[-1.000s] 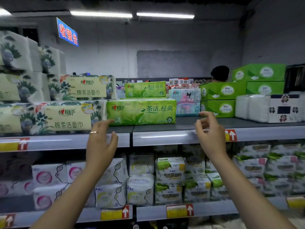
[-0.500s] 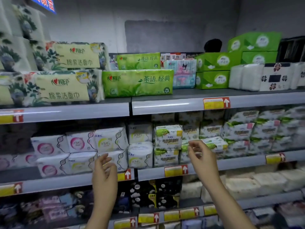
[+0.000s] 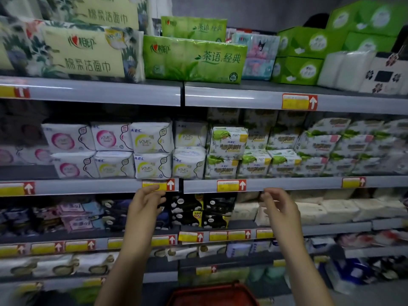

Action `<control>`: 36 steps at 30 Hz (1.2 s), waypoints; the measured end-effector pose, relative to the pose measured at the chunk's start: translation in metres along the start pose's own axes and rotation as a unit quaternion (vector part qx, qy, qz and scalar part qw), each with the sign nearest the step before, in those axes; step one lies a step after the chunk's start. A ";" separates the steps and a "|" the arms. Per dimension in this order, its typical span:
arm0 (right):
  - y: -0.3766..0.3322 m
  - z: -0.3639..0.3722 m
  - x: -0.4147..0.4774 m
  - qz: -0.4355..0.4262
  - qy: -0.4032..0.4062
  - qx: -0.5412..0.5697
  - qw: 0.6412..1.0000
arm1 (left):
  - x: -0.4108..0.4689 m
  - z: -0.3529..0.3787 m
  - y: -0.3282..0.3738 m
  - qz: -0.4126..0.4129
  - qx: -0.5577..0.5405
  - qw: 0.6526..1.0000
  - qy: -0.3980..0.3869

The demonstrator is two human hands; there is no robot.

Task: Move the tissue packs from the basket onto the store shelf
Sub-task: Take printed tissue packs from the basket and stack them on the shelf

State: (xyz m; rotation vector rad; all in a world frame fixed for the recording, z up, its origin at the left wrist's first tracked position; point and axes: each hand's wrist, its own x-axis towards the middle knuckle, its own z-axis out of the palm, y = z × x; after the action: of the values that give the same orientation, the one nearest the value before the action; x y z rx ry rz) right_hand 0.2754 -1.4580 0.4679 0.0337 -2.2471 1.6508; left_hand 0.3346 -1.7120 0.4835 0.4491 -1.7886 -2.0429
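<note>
A green tissue pack (image 3: 194,59) lies on the top shelf (image 3: 92,91), with a second green pack (image 3: 193,27) behind it and cream floral packs (image 3: 72,49) to its left. My left hand (image 3: 145,206) and my right hand (image 3: 279,206) hang in the air in front of the third shelf, both empty, fingers loosely curled. The red rim of the basket (image 3: 212,291) shows at the bottom edge, below and between my forearms; its inside is hidden.
Green boxes (image 3: 309,51) and white packs (image 3: 344,69) fill the top shelf's right side. The second shelf (image 3: 287,184) carries white and green sanitary packs. Lower shelves hold dark and pale packs. Yellow price tags line the shelf edges.
Both hands have come down from the top shelf to the level of the third shelf, empty throughout. The view has tilted down, and the red basket rim has come into sight.
</note>
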 end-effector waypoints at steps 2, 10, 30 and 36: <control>0.003 -0.010 -0.005 0.005 -0.001 -0.002 1.000 | -0.007 0.000 -0.001 -0.038 -0.032 0.999 -0.015; 0.008 -0.036 -0.014 0.037 0.016 0.014 0.999 | -0.030 0.008 -0.004 -0.077 -0.047 0.995 -0.043; 0.077 -0.056 0.001 0.077 -0.065 -0.012 0.995 | -0.019 0.062 -0.063 -0.158 -0.005 0.987 -0.024; 0.129 -0.049 -0.007 0.127 -0.083 -0.030 0.988 | -0.028 0.063 -0.103 -0.170 0.036 0.984 -0.035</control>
State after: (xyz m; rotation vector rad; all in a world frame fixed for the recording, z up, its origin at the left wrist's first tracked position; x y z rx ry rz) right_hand 0.2656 -1.3724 0.3594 -0.1418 -2.5133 1.7619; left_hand 0.3207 -1.6319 0.3895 0.7591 -1.9419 -2.2449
